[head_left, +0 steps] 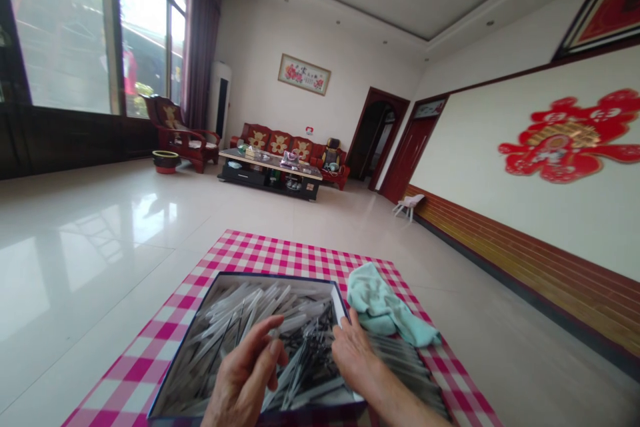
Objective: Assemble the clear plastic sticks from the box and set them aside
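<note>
A shallow box with a dark blue rim [280,275] holds a loose heap of slim translucent plastic tubes [265,303] and thin dark sticks [307,350]. My left hand [247,373] hovers over the box's near side, its fingers curved and thumb apart from the index finger, with nothing clear between them. At the box's right wall is my right hand [353,353]; its fingers are bent together and anything in them is hidden. Beside the box, partly under my right forearm, lies a row of slim clear-and-dark pieces [405,363], somewhat blurred.
A pink-and-white checked cloth [135,353] covers the table. A crumpled mint-green towel [380,300] lies right of the box. Farther off, a low coffee table [270,177], a wooden sofa [280,140], an armchair [183,133] and a small white stool [409,203] stand on the tiled floor.
</note>
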Demonstrator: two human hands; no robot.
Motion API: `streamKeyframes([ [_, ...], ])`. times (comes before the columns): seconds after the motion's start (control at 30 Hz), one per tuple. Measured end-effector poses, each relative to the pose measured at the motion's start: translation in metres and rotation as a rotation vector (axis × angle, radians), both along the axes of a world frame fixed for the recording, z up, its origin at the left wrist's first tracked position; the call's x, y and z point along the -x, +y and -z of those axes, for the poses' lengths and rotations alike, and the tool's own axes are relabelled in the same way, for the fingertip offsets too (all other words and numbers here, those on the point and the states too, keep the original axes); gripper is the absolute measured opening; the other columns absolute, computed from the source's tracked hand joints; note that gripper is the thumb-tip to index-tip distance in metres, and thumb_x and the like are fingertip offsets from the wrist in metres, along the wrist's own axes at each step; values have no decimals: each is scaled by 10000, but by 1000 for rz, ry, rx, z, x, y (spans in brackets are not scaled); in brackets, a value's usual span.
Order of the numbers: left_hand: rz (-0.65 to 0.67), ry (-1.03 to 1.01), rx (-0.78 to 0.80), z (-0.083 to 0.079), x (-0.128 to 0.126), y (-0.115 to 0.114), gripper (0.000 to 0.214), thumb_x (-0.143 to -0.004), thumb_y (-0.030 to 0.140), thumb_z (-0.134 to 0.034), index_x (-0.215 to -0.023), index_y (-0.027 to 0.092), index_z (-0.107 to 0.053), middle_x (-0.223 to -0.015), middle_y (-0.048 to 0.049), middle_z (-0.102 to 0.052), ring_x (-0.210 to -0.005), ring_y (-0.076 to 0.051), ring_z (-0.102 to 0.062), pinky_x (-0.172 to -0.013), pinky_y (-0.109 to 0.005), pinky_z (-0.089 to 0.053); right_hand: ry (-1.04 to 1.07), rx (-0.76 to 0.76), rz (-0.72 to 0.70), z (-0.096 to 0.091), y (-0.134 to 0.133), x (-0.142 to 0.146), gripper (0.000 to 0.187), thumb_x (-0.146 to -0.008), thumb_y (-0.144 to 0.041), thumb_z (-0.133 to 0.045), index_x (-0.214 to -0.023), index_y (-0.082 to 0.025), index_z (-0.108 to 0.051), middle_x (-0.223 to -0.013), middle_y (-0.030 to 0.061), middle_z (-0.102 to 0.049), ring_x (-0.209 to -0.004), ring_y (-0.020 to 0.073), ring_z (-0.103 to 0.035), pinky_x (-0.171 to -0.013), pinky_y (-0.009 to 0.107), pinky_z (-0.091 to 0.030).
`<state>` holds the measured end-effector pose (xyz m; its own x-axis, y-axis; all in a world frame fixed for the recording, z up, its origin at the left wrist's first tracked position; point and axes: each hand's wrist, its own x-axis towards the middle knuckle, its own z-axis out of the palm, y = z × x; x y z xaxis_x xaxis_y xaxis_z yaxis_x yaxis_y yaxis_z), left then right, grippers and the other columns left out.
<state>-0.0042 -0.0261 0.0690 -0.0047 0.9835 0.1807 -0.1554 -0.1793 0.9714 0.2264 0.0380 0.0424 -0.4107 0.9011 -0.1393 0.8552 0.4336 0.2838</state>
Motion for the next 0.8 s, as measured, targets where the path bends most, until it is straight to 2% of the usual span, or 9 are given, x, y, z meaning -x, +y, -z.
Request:
streamKeyframes([
  [0.17,-54,-65,13,-2,-10,-2,458,-746,560,-658,-986,171,-671,-650,-16,-662,-484,-99,-526,-430,-181,-412,-36,16,61,3,-2,6,350,-849,-60,-421,-1030,-69,-721,-1185,207,-643,-1279,368,-442,-1125,564,-167],
  [0.37,8,-71,-23,6,-11,1,403,-771,534,-647,-933,168,-694,-686,-17,-666,-532,-96,-538,-453,-172,-377,-80,-131,31,42,0,-4,373,-884,-93,-433,-1184,-105,-653,-1312,185,-582,-1310,377,-411,-1123,594,-164],
  [0.43,44,-86,-40,8,-9,3,402,-793,532,-625,-952,170,-696,-699,-18,-665,-547,-99,-543,-483,-182,-391,-100,-162,16,48,2,-5,354,-872,-115,-485,-1178,-138,-662,-1308,165,-592,-1299,377,-426,-1122,594,-168],
  [0.5,91,-81,-56,10,-7,5,411,-808,535,-607,-970,168,-700,-699,-21,-661,-559,-104,-548,-511,-194,-406,-114,-165,6,41,3,-1,337,-855,-125,-526,-1157,-128,-676,-1289,175,-604,-1285,376,-442,-1121,579,-185],
  [0.57,125,-64,-50,11,-7,6,433,-811,546,-600,-988,164,-703,-679,-21,-653,-550,-104,-542,-510,-197,-408,-130,-124,5,23,3,6,319,-845,-124,-539,-1123,-84,-689,-1257,207,-618,-1271,381,-457,-1116,568,-207],
  [0.7,75,-89,8,12,-11,5,490,-778,588,-611,-968,148,-714,-604,-8,-621,-492,-86,-498,-462,-185,-385,-146,-48,5,-20,-3,17,294,-836,-94,-517,-1055,-54,-709,-1181,223,-653,-1229,370,-503,-1113,539,-237],
  [0.8,47,-103,40,14,-15,3,519,-751,620,-616,-936,146,-717,-577,-2,-605,-469,-78,-473,-445,-180,-368,-109,-20,3,-34,-6,15,310,-818,-42,-490,-1036,-60,-709,-1141,209,-666,-1217,351,-516,-1124,511,-229],
])
